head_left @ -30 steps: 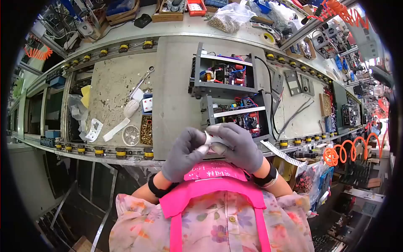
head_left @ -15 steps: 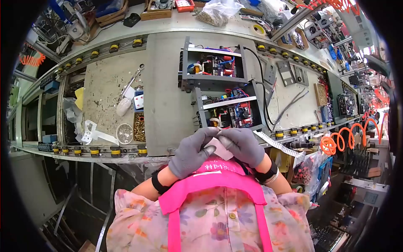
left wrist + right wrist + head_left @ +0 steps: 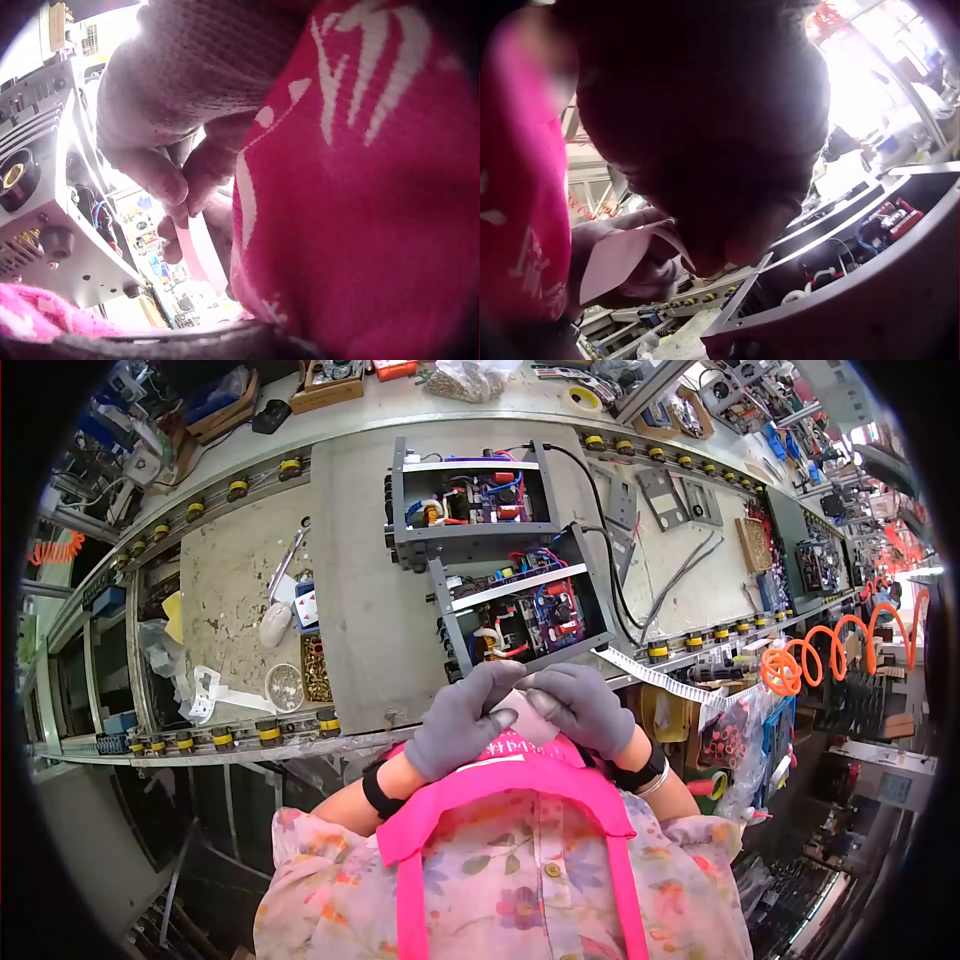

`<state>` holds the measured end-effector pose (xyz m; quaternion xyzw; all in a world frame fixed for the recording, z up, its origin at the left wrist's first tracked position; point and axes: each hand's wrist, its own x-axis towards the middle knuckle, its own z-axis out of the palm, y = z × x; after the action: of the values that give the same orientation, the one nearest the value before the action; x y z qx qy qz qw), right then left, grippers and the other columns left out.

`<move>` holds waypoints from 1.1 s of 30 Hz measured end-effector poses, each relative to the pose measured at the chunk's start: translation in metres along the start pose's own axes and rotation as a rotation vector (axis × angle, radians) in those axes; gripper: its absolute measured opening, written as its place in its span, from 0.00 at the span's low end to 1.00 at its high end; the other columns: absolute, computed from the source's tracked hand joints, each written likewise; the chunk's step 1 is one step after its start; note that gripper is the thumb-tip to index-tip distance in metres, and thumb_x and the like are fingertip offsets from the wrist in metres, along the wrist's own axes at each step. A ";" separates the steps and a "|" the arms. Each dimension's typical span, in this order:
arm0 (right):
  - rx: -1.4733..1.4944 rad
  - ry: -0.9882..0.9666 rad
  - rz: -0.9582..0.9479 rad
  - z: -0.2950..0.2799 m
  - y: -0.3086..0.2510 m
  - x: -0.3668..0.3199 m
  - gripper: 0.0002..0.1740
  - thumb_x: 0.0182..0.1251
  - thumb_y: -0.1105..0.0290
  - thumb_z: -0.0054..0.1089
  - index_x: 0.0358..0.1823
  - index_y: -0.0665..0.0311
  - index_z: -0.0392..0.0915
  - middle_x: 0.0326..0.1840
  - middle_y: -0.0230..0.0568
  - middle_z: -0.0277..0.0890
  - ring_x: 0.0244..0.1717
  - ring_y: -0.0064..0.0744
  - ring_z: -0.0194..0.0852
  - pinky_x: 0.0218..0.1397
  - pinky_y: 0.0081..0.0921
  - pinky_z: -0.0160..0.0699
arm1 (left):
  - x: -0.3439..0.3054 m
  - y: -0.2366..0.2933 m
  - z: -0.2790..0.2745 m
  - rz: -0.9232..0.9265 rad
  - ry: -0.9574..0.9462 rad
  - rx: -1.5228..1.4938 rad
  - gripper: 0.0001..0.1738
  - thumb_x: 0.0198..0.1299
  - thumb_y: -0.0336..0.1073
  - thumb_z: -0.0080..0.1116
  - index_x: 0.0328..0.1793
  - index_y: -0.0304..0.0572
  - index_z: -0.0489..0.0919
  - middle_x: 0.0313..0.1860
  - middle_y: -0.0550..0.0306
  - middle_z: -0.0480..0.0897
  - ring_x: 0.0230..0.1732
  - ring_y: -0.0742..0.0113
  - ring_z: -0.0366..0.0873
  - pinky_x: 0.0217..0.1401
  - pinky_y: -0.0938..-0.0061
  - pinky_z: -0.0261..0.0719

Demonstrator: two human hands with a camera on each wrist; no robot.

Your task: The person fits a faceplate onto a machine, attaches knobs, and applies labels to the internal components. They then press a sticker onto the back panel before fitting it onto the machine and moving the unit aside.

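In the head view, both grey-gloved hands meet in front of the chest, close to the pink apron. Between them is a thin, pale piece of paper [image 3: 530,723], curved over in the right wrist view. The left hand [image 3: 458,722] pinches its left side with thumb and fingers. From the other side, the right hand [image 3: 582,705] grips it, its thumb at the upper edge. Just beyond the fingers sits a dark metal case [image 3: 600,622], open on top, with circuit boards and wires inside. A second such case [image 3: 480,548] stands behind it.
Black cables run along the cases' right side. To the left lie a wrench [image 3: 288,563], a computer mouse [image 3: 275,625], a box of brass parts [image 3: 315,668] and a round clear dish [image 3: 284,687]. Flat metal panels [image 3: 662,500] lie at right. Orange coiled hose [image 3: 790,665] hangs nearby.
A small white curl showed between the fingertips at first; now a broader pale piece of paper shows between the hands. The bench and cases have shifted left and up in the view.
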<state>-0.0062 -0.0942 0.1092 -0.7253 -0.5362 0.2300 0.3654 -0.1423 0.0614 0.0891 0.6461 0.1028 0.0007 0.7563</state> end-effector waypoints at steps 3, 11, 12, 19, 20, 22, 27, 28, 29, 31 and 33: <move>-0.135 0.025 -0.056 -0.001 -0.004 0.001 0.10 0.62 0.68 0.58 0.41 0.66 0.78 0.35 0.48 0.78 0.36 0.48 0.78 0.39 0.37 0.77 | 0.005 0.001 -0.002 -0.009 -0.030 0.040 0.30 0.56 0.20 0.56 0.66 0.38 0.65 0.53 0.54 0.78 0.49 0.72 0.78 0.52 0.76 0.77; -0.440 0.487 0.081 -0.001 0.043 0.005 0.03 0.55 0.74 0.61 0.30 0.62 0.76 0.25 0.36 0.74 0.26 0.40 0.74 0.28 0.33 0.71 | 0.015 -0.006 -0.012 -0.141 -0.143 -0.043 0.35 0.55 0.18 0.50 0.71 0.40 0.60 0.62 0.52 0.72 0.54 0.69 0.76 0.57 0.73 0.74; -0.607 0.501 0.088 -0.005 0.053 0.008 0.03 0.55 0.73 0.61 0.30 0.61 0.76 0.24 0.35 0.73 0.25 0.39 0.73 0.28 0.34 0.69 | 0.016 -0.007 -0.014 -0.148 -0.149 -0.050 0.33 0.55 0.18 0.50 0.70 0.40 0.61 0.62 0.53 0.72 0.55 0.68 0.75 0.57 0.73 0.74; -0.858 0.321 0.109 -0.002 0.068 0.022 0.04 0.60 0.66 0.56 0.30 0.57 0.75 0.21 0.34 0.71 0.26 0.37 0.73 0.31 0.35 0.66 | 0.023 -0.012 -0.022 -0.163 -0.074 -0.090 0.23 0.56 0.21 0.52 0.61 0.36 0.71 0.54 0.54 0.76 0.54 0.69 0.74 0.58 0.74 0.73; -0.738 0.130 0.226 -0.010 0.057 0.018 0.05 0.58 0.68 0.59 0.34 0.59 0.77 0.24 0.36 0.74 0.29 0.39 0.75 0.33 0.36 0.70 | 0.024 -0.010 -0.021 -0.165 -0.029 -0.136 0.22 0.56 0.21 0.53 0.59 0.36 0.72 0.51 0.54 0.77 0.53 0.70 0.75 0.58 0.74 0.73; -0.409 0.161 0.246 -0.023 0.042 0.015 0.08 0.57 0.69 0.61 0.38 0.60 0.79 0.25 0.38 0.76 0.30 0.39 0.76 0.36 0.36 0.72 | 0.026 -0.003 -0.024 -0.176 0.030 -0.170 0.20 0.57 0.23 0.57 0.57 0.36 0.72 0.49 0.55 0.79 0.52 0.71 0.75 0.58 0.75 0.73; -0.054 0.176 0.050 -0.034 -0.001 0.042 0.14 0.54 0.69 0.64 0.44 0.61 0.79 0.37 0.43 0.78 0.39 0.44 0.76 0.42 0.35 0.75 | 0.031 0.005 -0.023 -0.053 0.102 -0.179 0.21 0.58 0.24 0.58 0.58 0.37 0.68 0.49 0.54 0.78 0.52 0.70 0.75 0.57 0.75 0.74; -0.059 0.139 -0.015 -0.029 0.000 0.047 0.15 0.54 0.68 0.65 0.43 0.61 0.79 0.41 0.44 0.77 0.41 0.45 0.76 0.43 0.35 0.75 | 0.032 0.007 -0.023 -0.028 0.099 -0.122 0.21 0.59 0.26 0.58 0.58 0.36 0.67 0.52 0.54 0.76 0.53 0.70 0.74 0.57 0.75 0.74; -0.088 0.094 -0.050 -0.027 -0.003 0.051 0.14 0.54 0.67 0.65 0.44 0.60 0.79 0.40 0.42 0.78 0.41 0.44 0.76 0.44 0.35 0.74 | 0.032 0.008 -0.023 -0.003 0.096 -0.067 0.22 0.60 0.27 0.59 0.59 0.36 0.66 0.54 0.53 0.75 0.54 0.70 0.73 0.58 0.74 0.74; -0.138 0.040 -0.103 -0.020 0.001 0.052 0.14 0.55 0.67 0.64 0.43 0.60 0.79 0.39 0.40 0.78 0.41 0.43 0.76 0.45 0.37 0.73 | 0.031 0.002 -0.020 0.074 0.198 -0.021 0.20 0.57 0.22 0.60 0.55 0.37 0.69 0.45 0.52 0.81 0.47 0.68 0.79 0.51 0.74 0.77; -0.231 -0.014 -0.146 -0.017 0.001 0.054 0.14 0.56 0.67 0.63 0.44 0.61 0.78 0.38 0.39 0.78 0.40 0.42 0.76 0.43 0.36 0.73 | 0.029 0.005 -0.022 0.095 0.220 0.048 0.20 0.56 0.23 0.61 0.54 0.38 0.70 0.45 0.52 0.81 0.46 0.67 0.80 0.49 0.74 0.77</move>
<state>0.0239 -0.0480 0.1226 -0.7201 -0.6128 0.1447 0.2917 -0.1170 0.0877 0.0865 0.6641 0.1544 0.1048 0.7240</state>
